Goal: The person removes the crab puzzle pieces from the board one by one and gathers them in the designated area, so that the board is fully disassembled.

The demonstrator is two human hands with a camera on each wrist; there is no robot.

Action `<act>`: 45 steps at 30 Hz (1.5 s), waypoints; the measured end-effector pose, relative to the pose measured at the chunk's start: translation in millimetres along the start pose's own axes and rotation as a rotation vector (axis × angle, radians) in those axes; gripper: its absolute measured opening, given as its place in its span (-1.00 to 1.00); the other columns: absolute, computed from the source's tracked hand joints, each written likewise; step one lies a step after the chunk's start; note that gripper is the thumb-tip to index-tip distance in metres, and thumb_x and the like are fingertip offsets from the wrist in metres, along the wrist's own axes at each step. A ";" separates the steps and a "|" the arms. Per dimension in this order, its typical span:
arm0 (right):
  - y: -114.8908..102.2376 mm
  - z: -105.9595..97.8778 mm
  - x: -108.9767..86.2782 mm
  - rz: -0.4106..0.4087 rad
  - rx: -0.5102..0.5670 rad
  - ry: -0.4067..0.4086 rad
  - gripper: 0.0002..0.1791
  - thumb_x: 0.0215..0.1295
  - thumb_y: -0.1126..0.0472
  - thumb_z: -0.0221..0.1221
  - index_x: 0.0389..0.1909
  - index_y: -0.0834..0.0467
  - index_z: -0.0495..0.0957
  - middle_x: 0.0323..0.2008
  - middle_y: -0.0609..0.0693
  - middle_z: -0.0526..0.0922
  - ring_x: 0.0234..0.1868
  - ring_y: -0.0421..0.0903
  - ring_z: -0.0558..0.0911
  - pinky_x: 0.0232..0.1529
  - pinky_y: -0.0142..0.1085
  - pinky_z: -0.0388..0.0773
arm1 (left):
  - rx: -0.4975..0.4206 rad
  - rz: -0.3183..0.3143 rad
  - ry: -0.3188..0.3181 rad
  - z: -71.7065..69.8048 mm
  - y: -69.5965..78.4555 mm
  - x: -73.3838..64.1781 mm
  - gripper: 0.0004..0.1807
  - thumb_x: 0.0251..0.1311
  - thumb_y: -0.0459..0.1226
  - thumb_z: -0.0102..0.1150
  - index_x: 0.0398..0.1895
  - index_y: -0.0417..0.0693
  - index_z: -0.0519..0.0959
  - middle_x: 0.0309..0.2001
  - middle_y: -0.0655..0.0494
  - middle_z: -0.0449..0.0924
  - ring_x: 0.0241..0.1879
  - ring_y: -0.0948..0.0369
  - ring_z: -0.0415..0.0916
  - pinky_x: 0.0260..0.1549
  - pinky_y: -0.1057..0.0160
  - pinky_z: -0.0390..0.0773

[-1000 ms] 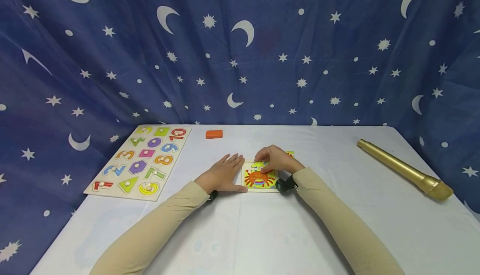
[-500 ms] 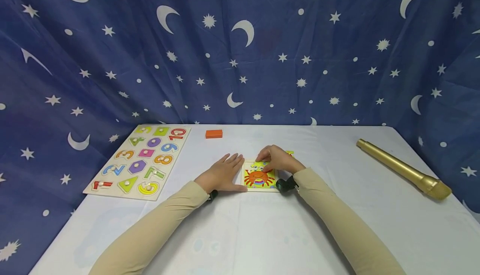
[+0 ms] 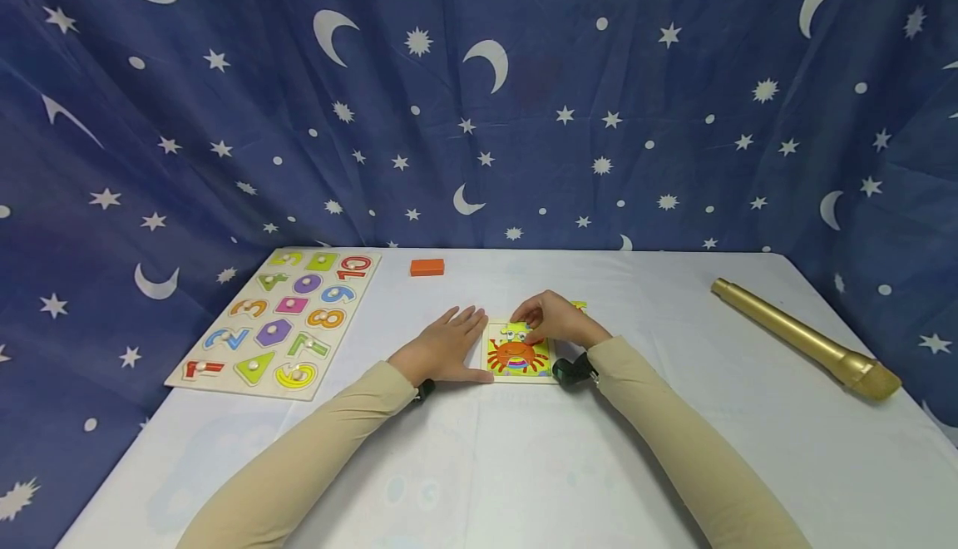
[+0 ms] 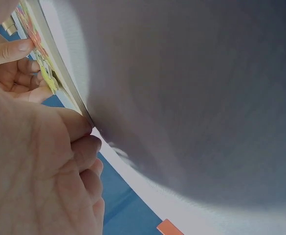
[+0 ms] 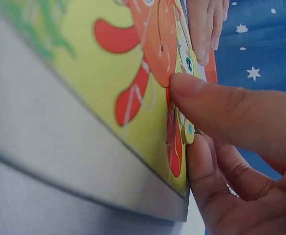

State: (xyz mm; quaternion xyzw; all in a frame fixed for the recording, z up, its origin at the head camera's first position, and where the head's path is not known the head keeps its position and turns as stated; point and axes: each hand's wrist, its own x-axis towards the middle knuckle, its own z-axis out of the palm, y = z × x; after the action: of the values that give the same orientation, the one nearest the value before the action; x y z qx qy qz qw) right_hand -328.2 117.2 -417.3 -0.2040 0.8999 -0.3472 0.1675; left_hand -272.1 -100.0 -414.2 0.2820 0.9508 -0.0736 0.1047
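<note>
A square crab jigsaw puzzle in a pale wooden frame lies on the white table. My left hand lies with its fingers spread along the frame's left side; in the left wrist view its fingertips touch the frame's edge. With thumb and fingers, my right hand pinches a yellow puzzle piece with the crab's eyes at the puzzle's far side. The piece sits slightly raised and overlaps the picture. Another yellow piece shows partly behind the right hand.
A number and shape peg board lies at the left. At the back is an orange block. A gold toy microphone lies at the right. A blue curtain with moons and stars hangs behind the table.
The pinched piece has shifted slightly to the right with the right hand's fingers. My left hand has stayed at the frame's side.
</note>
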 end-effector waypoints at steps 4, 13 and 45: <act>0.4 0.3 0.9 0.016 0.012 0.003 -0.63 -0.07 0.40 0.39 -0.14 0.20 0.66 -0.24 0.02 0.70 -0.33 -0.19 0.52 -0.19 -0.41 0.58 | -0.005 -0.003 0.001 0.1 0.3 -0.1 0.12 0.04 0.44 -0.14 0.48 -0.11 -0.05 0.50 0.04 -0.08 0.50 0.12 -0.15 0.48 0.12 -0.16; -1.5 0.1 -1.9 0.020 0.011 0.018 -0.64 -0.05 0.42 0.37 -0.14 0.20 0.66 -0.25 0.04 0.69 -0.34 -0.18 0.52 -0.17 -0.40 0.59 | 0.000 -0.005 -0.009 1.1 0.1 1.0 0.12 0.05 0.45 -0.16 0.48 -0.10 -0.07 0.51 0.04 -0.10 0.50 0.12 -0.16 0.49 0.12 -0.16; 3.3 0.1 -1.7 0.009 0.059 0.019 -0.65 -0.03 0.36 0.38 -0.14 0.23 0.66 -0.33 0.02 0.68 -0.39 -0.21 0.50 -0.26 -0.46 0.56 | -0.017 0.016 0.001 -2.2 0.7 -2.3 0.11 0.06 0.43 -0.15 0.47 -0.15 -0.04 0.50 -0.01 -0.07 0.50 0.08 -0.14 0.49 0.11 -0.17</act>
State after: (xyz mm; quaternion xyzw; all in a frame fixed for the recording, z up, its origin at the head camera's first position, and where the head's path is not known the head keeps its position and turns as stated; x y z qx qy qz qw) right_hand -327.5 120.3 -419.4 -0.1915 0.8917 -0.3748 0.1665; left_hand -270.2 -100.2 -411.6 0.2886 0.9492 -0.0647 0.1071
